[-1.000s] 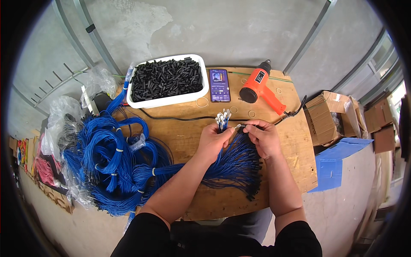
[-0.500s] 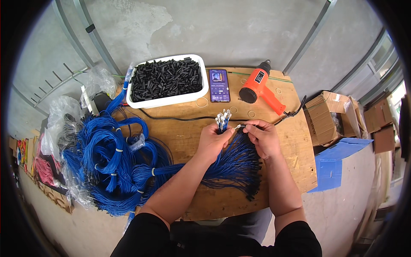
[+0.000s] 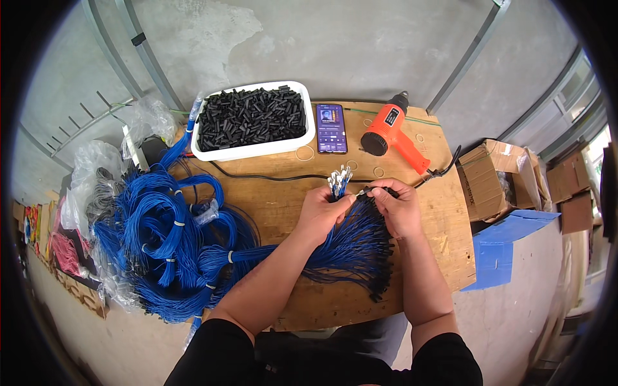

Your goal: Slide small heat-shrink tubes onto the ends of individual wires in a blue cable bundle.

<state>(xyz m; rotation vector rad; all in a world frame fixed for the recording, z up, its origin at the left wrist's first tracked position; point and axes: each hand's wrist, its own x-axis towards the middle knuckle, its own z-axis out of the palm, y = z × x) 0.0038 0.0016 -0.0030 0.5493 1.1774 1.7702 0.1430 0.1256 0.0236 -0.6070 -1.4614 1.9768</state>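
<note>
My left hand (image 3: 320, 213) is closed round a bunch of blue wires, whose pale metal terminals (image 3: 338, 178) stick up above the fingers. Between the two hands, the thumb and fingertip of the left also pinch one wire's terminal. In a pinch grip, my right hand (image 3: 397, 209) holds a small black sleeve (image 3: 367, 190) at that terminal; how far it covers the metal is too small to tell. Below the hands, the blue wires (image 3: 351, 241) fan out to the right over the wooden table, with black sleeves (image 3: 381, 283) on their ends.
A white tub (image 3: 257, 154) of loose black sleeves stands at the back, beside a phone (image 3: 331, 128) and an orange heat gun (image 3: 394, 134). Coiled blue wire bundles (image 3: 174, 238) cover the table's left. A black cord (image 3: 277, 176) crosses behind my hands. Cardboard boxes (image 3: 496, 174) lie at right.
The right hand's fingertips and the black sleeve have come slightly closer to the left thumb, and less of the terminal shows. Otherwise the hands keep their places.
</note>
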